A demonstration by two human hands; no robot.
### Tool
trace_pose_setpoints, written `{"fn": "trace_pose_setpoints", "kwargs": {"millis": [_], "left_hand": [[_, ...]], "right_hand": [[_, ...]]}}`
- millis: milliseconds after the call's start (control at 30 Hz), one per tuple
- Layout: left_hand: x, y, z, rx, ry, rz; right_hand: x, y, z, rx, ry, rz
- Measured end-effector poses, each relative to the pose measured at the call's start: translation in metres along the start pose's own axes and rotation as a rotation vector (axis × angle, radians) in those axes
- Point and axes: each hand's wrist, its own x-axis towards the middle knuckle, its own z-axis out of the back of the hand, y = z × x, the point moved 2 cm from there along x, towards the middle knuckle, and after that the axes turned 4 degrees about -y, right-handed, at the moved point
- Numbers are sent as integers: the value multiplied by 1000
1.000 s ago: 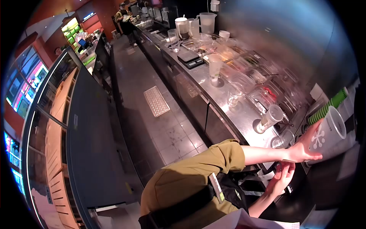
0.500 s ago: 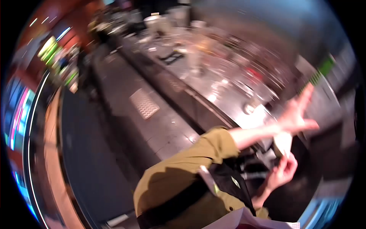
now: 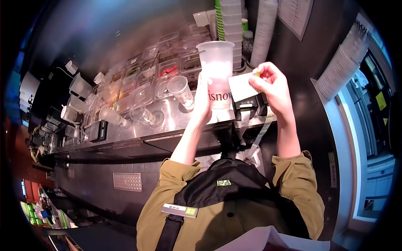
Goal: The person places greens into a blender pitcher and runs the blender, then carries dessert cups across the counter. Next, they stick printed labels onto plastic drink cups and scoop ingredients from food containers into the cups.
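My left hand [image 3: 202,102] is wrapped round the side of a tall frosted plastic cup [image 3: 215,58], held upright at chest height, with dark lettering low on its wall. In my right hand [image 3: 271,85], thumb and fingers pinch a white label [image 3: 243,86] by its right edge. The label sits close beside the cup and overlaps its printed side in this view. Below the label stands a black label printer [image 3: 247,105], with a paper strip [image 3: 256,138] trailing down near it.
Clear tubs of ingredients [image 3: 169,69] fill the steel counter [image 3: 169,119] on the left. A smaller plastic cup [image 3: 181,90] stands near its edge. Behind rise stacked clear containers [image 3: 231,29] and a tall cup stack [image 3: 264,33]. Another cup stack [image 3: 341,67] leans at the right.
The view has swung right and steadied. My left hand, earlier stretched out with fingers spread, now grips the tall cup. My right hand still pinches the label, now raised beside the cup.
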Motion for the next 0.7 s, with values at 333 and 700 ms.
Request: {"fn": "trace_pose_setpoints", "kwargs": {"millis": [333,700], "left_hand": [[-14,-11,-6,-171,200,233],[-28,-13,-13,-597,357,345]], "right_hand": [[34,31,-2,-155,489,-40],[25,5,15,92,448,-21]]}}
